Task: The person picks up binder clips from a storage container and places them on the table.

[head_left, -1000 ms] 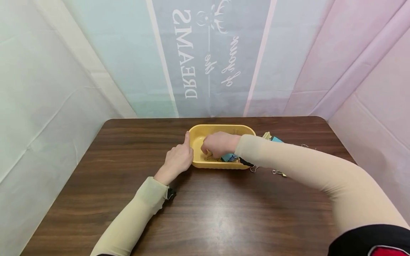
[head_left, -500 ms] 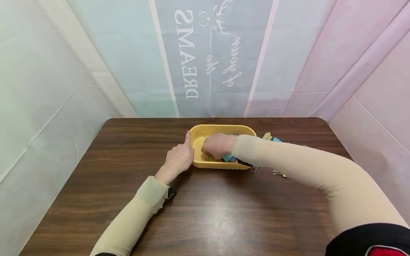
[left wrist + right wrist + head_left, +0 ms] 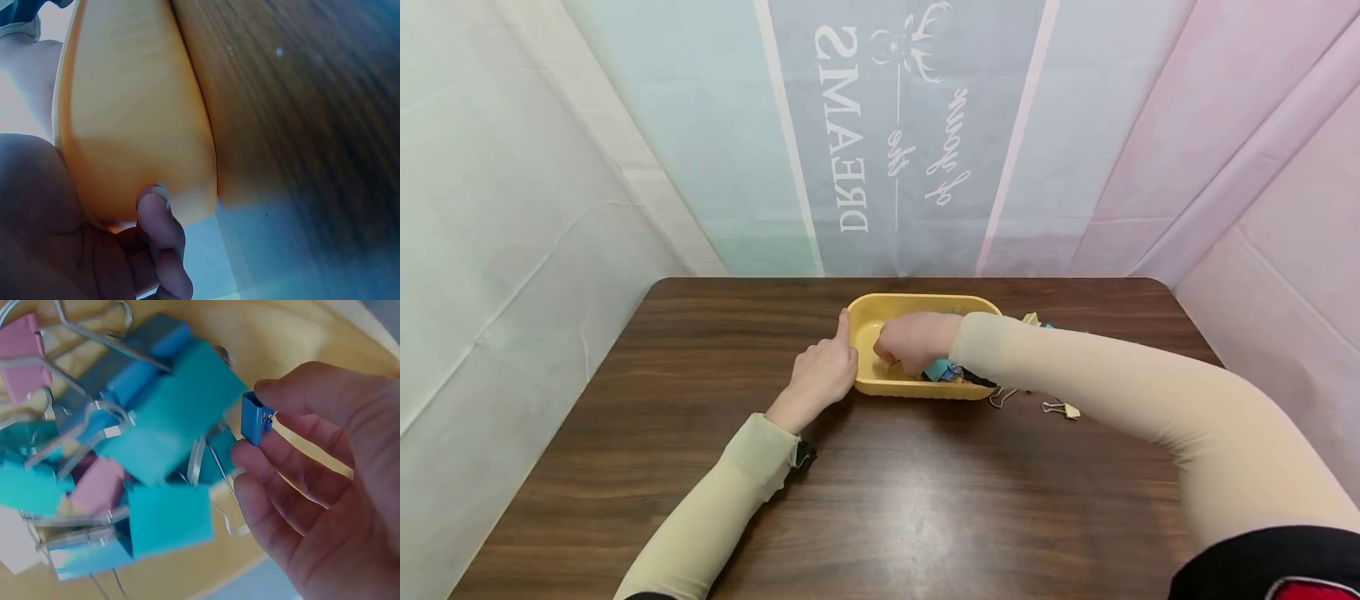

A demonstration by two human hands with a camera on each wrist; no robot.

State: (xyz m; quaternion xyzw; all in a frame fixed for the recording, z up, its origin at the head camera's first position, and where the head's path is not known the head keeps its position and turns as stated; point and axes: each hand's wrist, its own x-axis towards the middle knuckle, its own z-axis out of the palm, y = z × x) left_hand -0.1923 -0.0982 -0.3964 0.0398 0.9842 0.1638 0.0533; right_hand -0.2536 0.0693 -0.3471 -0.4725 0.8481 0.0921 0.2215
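Observation:
A yellow plastic bin (image 3: pixel 925 390) stands near the far edge of the table, with binder clips piled in its right part. My left hand (image 3: pixel 822 367) holds the bin's left end, its index finger lying along the rim; in the left wrist view its other fingers (image 3: pixel 161 219) curl beside the bin wall (image 3: pixel 134 119). Inside the bin, my right hand (image 3: pixel 917 339) pinches a small blue binder clip (image 3: pixel 254 419) between thumb and fingers. Next to that clip, the right wrist view has larger teal clips (image 3: pixel 172 519), a blue clip (image 3: pixel 153 344) and pink clips (image 3: pixel 22 359).
On the table right of the bin lie more binder clips, among them a small yellow clip (image 3: pixel 1063 409) and a pale yellow clip (image 3: pixel 1032 318), partly behind the right sleeve (image 3: pixel 1097 375). A printed cloth backdrop (image 3: pixel 902 242) rises behind the brown table (image 3: pixel 880 500).
The view has shifted slightly. My right hand stays low in the bin with only small movements, and my left hand keeps its place on the bin's end.

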